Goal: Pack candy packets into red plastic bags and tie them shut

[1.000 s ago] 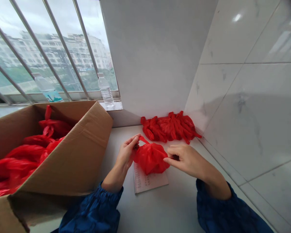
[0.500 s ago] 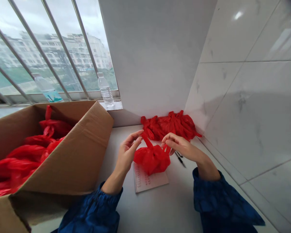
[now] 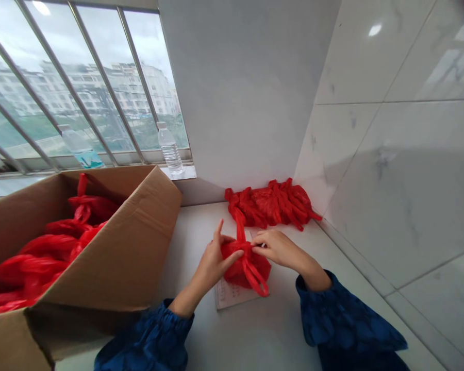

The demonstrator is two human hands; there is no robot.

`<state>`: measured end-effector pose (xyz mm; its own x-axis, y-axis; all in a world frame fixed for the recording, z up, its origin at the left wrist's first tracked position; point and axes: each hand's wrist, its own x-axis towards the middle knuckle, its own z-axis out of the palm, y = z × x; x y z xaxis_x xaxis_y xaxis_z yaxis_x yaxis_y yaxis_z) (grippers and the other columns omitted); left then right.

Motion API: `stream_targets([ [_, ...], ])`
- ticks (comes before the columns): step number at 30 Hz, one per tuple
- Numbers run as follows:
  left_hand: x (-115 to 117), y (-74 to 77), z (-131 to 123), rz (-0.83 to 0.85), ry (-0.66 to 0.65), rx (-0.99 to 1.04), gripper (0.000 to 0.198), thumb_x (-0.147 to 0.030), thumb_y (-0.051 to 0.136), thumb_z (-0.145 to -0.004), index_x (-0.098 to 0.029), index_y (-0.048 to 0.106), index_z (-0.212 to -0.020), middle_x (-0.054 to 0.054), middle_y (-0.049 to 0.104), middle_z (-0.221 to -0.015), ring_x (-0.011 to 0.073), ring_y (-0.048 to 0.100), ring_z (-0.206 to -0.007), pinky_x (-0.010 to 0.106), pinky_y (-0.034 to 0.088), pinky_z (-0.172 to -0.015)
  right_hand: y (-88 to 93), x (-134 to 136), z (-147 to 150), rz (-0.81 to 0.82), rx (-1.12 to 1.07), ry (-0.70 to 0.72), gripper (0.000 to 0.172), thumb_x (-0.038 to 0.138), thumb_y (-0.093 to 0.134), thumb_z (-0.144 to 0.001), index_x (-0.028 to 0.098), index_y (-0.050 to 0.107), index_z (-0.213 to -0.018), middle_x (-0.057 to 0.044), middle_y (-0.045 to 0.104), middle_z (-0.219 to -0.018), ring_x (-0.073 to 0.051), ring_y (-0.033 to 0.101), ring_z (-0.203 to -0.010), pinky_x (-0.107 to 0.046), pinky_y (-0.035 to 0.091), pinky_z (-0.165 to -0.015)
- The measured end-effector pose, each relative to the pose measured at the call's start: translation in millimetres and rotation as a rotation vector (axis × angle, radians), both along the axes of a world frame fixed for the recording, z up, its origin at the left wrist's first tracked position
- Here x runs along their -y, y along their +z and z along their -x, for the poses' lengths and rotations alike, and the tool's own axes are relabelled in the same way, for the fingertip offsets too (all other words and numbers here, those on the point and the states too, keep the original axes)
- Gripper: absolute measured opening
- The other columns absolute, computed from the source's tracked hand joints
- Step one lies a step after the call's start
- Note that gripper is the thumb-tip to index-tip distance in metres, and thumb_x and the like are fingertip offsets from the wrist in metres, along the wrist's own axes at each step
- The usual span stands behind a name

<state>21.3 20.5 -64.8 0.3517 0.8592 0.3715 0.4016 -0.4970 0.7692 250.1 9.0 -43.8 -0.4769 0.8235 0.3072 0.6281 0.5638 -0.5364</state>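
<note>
A small bundled red plastic bag point(image 3: 244, 263) sits on a printed sheet of paper point(image 3: 232, 294) on the white counter. My left hand point(image 3: 213, 260) pinches the bag's top at the left, where its two handles cross. My right hand point(image 3: 275, 248) pinches the same crossing from the right. One handle sticks up and away from me, the other hangs down toward me over the bundle. Both sleeves are dark blue.
A row of tied red bags point(image 3: 269, 202) lies against the back wall. An open cardboard box point(image 3: 139, 242) with several red bags point(image 3: 42, 252) stands at the left. Two water bottles point(image 3: 169, 148) stand on the barred window sill. Tiled wall closes the right side.
Both hands came together at the top of the bag and crossed its handles; the right hand moved left from the bag's side. The pen on the counter is now hidden.
</note>
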Motion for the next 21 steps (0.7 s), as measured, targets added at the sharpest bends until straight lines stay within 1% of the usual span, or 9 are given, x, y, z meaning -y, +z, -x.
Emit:
stream_targets([
  [2, -0.3, -8.6, 6.6, -0.045, 0.031, -0.172, 0.045, -0.037, 0.065, -0.091, -0.025, 0.059, -0.134, 0.008, 0.074, -0.103, 0.0242, 0.069, -0.095, 0.037, 0.051, -0.089, -5.0, 2.1, -4.4, -0.012, 0.016, -0.016, 0.02, 0.02, 0.061, -0.094, 0.02, 0.072, -0.078, 0.0, 0.067, -0.077, -0.015, 0.06, -0.07, -0.026, 0.035, -0.062],
  [3, 0.1, -11.5, 9.6, -0.069, 0.035, -0.222, 0.03, -0.037, 0.062, -0.093, -0.024, 0.068, -0.119, 0.008, 0.074, -0.101, 0.0247, 0.069, -0.095, 0.036, 0.051, -0.088, -8.7, 4.3, -6.6, -0.01, 0.026, -0.028, 0.019, 0.021, 0.06, -0.094, 0.02, 0.073, -0.08, -0.001, 0.068, -0.079, -0.016, 0.061, -0.072, -0.026, 0.038, -0.064],
  [5, 2.6, -14.9, 14.1, -0.098, 0.048, -0.26, 0.02, -0.036, 0.06, -0.093, -0.024, 0.074, -0.101, 0.009, 0.074, -0.102, 0.0261, 0.067, -0.097, 0.038, 0.05, -0.088, -18.5, 10.7, -9.4, -0.005, 0.039, -0.055, 0.018, 0.021, 0.058, -0.095, 0.02, 0.074, -0.087, -0.003, 0.07, -0.086, -0.019, 0.064, -0.081, -0.029, 0.044, -0.072],
  [6, 4.5, -16.2, 15.7, -0.105, 0.059, -0.273, 0.02, -0.035, 0.06, -0.093, -0.023, 0.074, -0.1, 0.01, 0.073, -0.103, 0.0269, 0.066, -0.098, 0.04, 0.05, -0.089, -24.7, 14.9, -9.8, -0.014, 0.029, -0.071, 0.017, 0.02, 0.057, -0.095, 0.02, 0.074, -0.094, -0.005, 0.071, -0.094, -0.021, 0.065, -0.09, -0.032, 0.047, -0.079],
  [8, 8.9, -19.8, 17.5, -0.154, 0.074, -0.354, 0.025, -0.035, 0.058, -0.094, -0.023, 0.072, -0.111, 0.011, 0.07, -0.114, 0.0286, 0.063, -0.108, 0.044, 0.048, -0.096, -40.2, 24.4, -7.7, -0.047, -0.013, -0.087, 0.028, 0.022, 0.056, -0.095, 0.019, 0.068, -0.119, -0.011, 0.067, -0.122, -0.024, 0.061, -0.113, -0.038, 0.047, -0.096],
  [11, 13.1, -33.2, 17.9, -0.296, 0.04, -0.586, 0.047, -0.037, 0.05, -0.099, -0.023, 0.05, -0.144, 0.012, 0.055, -0.145, 0.0286, 0.049, -0.134, 0.051, 0.035, -0.114, -69.7, 36.6, 3.3, -0.084, 0.002, -0.068, 0.061, 0.027, 0.056, -0.093, 0.016, 0.041, -0.151, -0.015, 0.04, -0.156, -0.027, 0.038, -0.143, -0.046, 0.034, -0.116],
  [13, 12.9, -47.2, 17.4, -0.37, 0.016, -0.738, 0.058, -0.039, 0.047, -0.101, -0.019, 0.035, -0.153, 0.013, 0.043, -0.155, 0.0284, 0.039, -0.144, 0.053, 0.028, -0.119, -90.1, 39.9, 13.7, -0.061, 0.11, -0.084, 0.069, 0.026, 0.054, -0.093, 0.011, 0.031, -0.156, -0.016, 0.029, -0.162, -0.029, 0.026, -0.149, -0.052, 0.029, -0.12],
  [16, 10.1, -68.3, 16.5, -0.396, 0.03, -0.879, 0.064, -0.039, 0.047, -0.1, -0.012, 0.03, -0.155, 0.016, 0.036, -0.159, 0.03, 0.032, -0.148, 0.056, 0.026, -0.12, -113.6, 36.5, 26.4, -0.031, 0.259, -0.148, 0.069, 0.025, 0.051, -0.093, 0.007, 0.03, -0.156, -0.016, 0.024, -0.163, -0.031, 0.022, -0.151, -0.058, 0.026, -0.119],
  [21, 8.9, -82.0, 13.3, -0.305, 0.068, -0.899, 0.067, -0.038, 0.047, -0.098, -0.011, 0.028, -0.156, 0.018, 0.03, -0.161, 0.0312, 0.03, -0.149, 0.057, 0.024, -0.121, -128.9, 27.7, 30.9, -0.08, 0.3, -0.168, 0.065, 0.028, 0.049, -0.094, 0.009, 0.034, -0.155, -0.014, 0.025, -0.163, -0.03, 0.022, -0.151, -0.057, 0.027, -0.119],
])
